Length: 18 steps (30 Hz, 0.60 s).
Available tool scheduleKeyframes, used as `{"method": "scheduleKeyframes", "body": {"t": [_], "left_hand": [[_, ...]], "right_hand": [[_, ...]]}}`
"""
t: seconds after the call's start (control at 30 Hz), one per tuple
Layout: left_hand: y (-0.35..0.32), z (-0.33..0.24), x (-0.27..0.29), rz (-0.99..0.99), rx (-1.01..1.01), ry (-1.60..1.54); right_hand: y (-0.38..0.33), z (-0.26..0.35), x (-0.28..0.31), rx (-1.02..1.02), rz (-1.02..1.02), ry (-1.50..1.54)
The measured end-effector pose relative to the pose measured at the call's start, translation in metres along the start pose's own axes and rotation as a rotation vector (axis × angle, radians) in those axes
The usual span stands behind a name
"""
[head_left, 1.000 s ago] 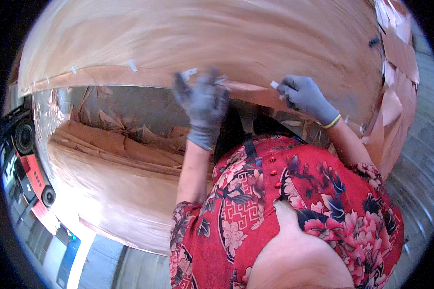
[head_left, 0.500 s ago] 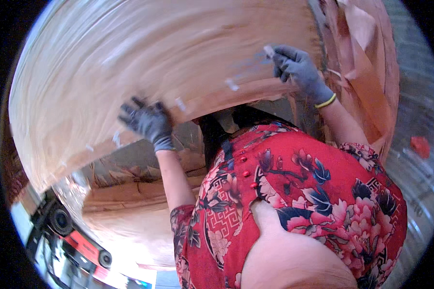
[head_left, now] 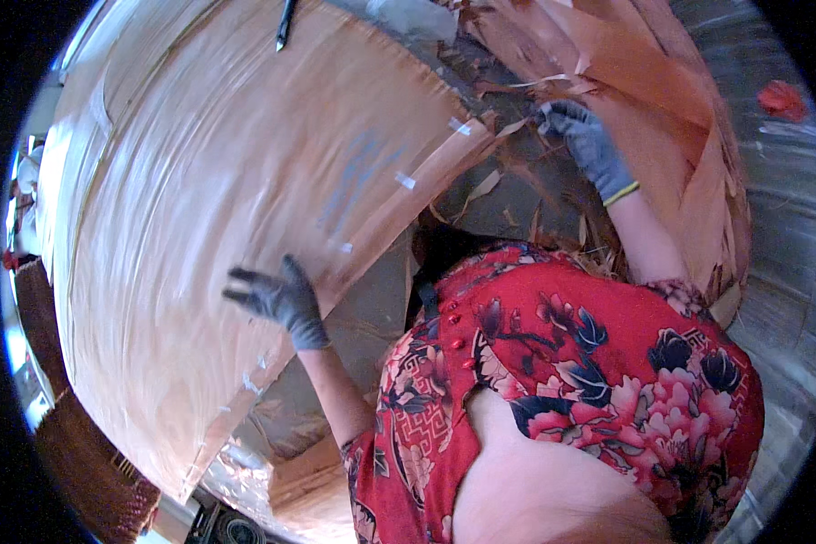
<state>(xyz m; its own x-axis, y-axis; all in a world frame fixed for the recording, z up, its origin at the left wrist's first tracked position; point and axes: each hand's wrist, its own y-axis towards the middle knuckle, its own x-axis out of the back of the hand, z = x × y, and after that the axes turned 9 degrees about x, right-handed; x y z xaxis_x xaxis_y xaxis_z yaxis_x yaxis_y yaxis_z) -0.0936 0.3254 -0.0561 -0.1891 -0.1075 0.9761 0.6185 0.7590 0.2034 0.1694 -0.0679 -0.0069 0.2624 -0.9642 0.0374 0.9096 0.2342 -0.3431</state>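
Since a moment ago we have slid our left hand down the veneer sheet, fingers spread flat on it. Our right hand has let go of the sheet's edge and now reaches, fingers loosely curled and holding nothing, into the torn veneer scraps.

A grey, streaked floor fills the view from two to five o'clock, with a small red scrap lying on it near two. At eight o'clock stands a dark woven basket. Bright daylight glares along the rim at nine o'clock. A dark pen-like tool shows at twelve.
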Motion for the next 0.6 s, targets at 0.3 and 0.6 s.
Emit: {"method": "scheduleKeyframes", "body": {"t": [0.3, 0.6], "left_hand": [[0.001, -0.180, 0.003, 0.303, -0.366, -0.317], [-0.013, -0.070, -0.030, 0.243, -0.271, -0.122]], "right_hand": [[-0.033, 0.018, -0.014, 0.030, -0.016, -0.047], [-0.043, 0.000, -0.006, 0.036, 0.032, -0.067]]}}
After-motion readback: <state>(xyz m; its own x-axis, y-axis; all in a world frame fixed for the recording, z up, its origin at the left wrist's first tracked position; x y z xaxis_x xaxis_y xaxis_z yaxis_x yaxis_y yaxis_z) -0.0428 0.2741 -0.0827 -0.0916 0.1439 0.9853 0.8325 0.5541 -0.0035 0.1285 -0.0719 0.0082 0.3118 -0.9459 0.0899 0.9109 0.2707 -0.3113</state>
